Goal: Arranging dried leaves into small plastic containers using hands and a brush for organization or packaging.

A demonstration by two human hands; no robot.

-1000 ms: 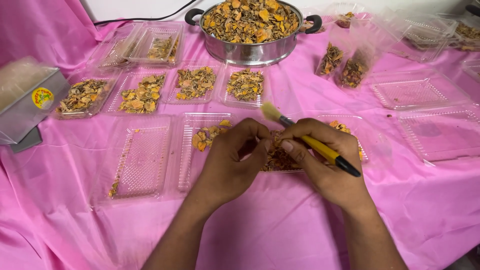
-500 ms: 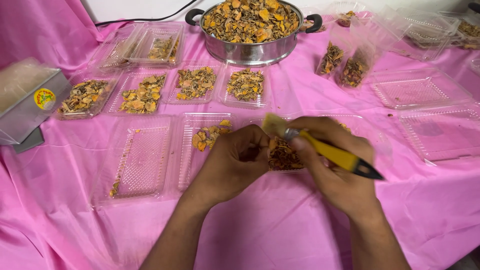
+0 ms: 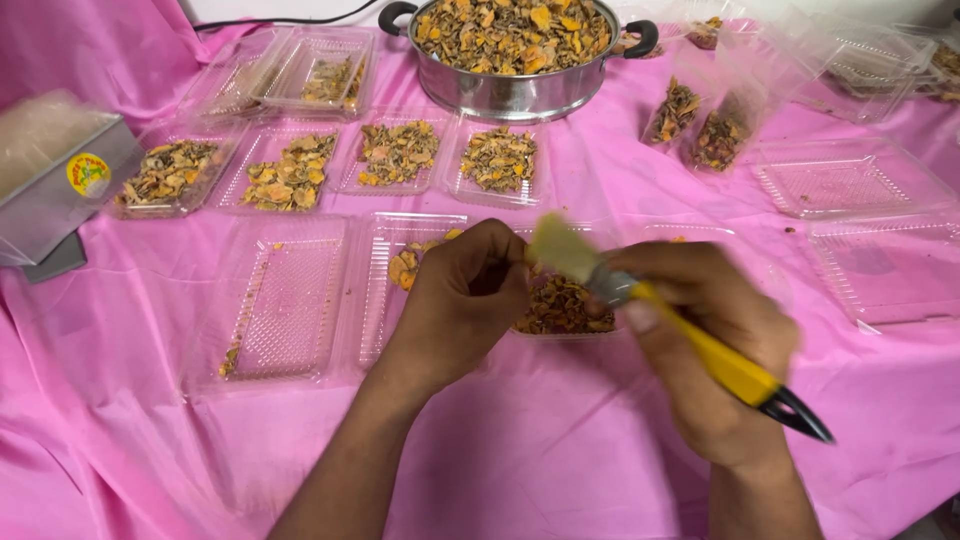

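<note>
My right hand grips a yellow-handled brush with a black tip; its pale bristles are blurred and point up-left. My left hand is curled, fingers pinched together right beside the bristles; what it pinches is hidden. Both hands hover over a clear plastic tray holding dried orange-brown chips. Just left of it lies another clear tray with a few chips.
A steel pot full of dried chips stands at the back. Several filled clear trays line the pink cloth. Empty clear trays sit on the right, small filled bags behind them, and a grey box far left.
The brush has swung so its bristles now point up toward my left fingers. Both hands have stayed over the same tray.
</note>
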